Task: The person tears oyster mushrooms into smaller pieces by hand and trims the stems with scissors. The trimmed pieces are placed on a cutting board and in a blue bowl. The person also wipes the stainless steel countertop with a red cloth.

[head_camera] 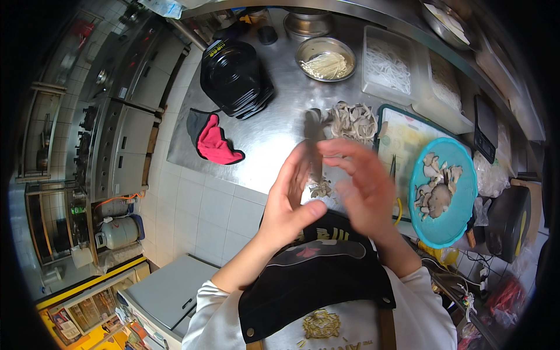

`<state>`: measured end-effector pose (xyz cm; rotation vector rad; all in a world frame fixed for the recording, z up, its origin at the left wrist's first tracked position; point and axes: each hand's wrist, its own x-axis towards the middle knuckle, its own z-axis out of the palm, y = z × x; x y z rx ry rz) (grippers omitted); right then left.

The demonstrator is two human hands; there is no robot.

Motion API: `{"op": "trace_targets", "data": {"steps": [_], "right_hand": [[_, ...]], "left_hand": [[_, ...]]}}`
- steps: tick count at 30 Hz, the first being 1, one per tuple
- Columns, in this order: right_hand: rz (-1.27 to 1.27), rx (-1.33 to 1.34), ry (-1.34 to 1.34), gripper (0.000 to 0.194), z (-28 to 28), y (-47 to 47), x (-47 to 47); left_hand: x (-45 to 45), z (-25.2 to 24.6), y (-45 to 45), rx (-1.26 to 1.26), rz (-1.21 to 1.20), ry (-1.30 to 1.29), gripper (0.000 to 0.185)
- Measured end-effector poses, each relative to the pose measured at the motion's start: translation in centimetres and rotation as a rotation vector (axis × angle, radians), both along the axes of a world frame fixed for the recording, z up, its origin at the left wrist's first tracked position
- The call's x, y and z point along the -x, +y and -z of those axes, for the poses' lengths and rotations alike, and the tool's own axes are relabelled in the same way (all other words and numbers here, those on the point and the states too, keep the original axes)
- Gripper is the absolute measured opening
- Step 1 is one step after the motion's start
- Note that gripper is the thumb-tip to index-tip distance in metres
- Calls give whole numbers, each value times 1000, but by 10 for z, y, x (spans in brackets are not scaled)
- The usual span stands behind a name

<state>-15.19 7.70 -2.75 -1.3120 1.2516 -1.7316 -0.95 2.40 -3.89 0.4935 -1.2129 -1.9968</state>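
Observation:
My left hand [286,199] and my right hand [367,188] are raised above the near edge of a steel table, fingers curved and thumbs apart. Between their fingertips is a long grey blurred thing [313,153], perhaps a piece of oyster mushroom; whether either hand grips it is unclear. Motion smears the right hand. Beyond it lies a pile of torn oyster mushrooms [353,121]. Small mushroom bits [321,189] show below, between my hands. On the right, a turquoise plastic basket [446,232] holds larger oyster mushrooms [439,199], overlapping a green-rimmed tray [398,118].
Stacked black plastic trays [232,76] and a red-and-grey cloth item [214,142] are at left on the table. Behind stand a steel bowl of enoki mushrooms [326,65] and a tub of white noodles [387,70]. A black digital scale [484,127] is farther right.

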Motion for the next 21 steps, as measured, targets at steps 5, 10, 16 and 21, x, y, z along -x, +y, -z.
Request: {"op": "trace_targets", "data": {"steps": [5, 10, 16, 21], "right_hand": [[7, 78, 143, 20, -7, 9, 3], [129, -139, -231, 19, 9, -15, 29], [-99, -351, -337, 25, 13, -20, 16], [-95, -318, -567, 22, 16, -24, 13]], "left_hand": [[-4, 2, -18, -607, -62, 239, 47], [-4, -6, -18, -675, -81, 268, 44], [4, -9, -18, -638, -91, 160, 37], [4, -12, -20, -612, -116, 122, 31]]}}
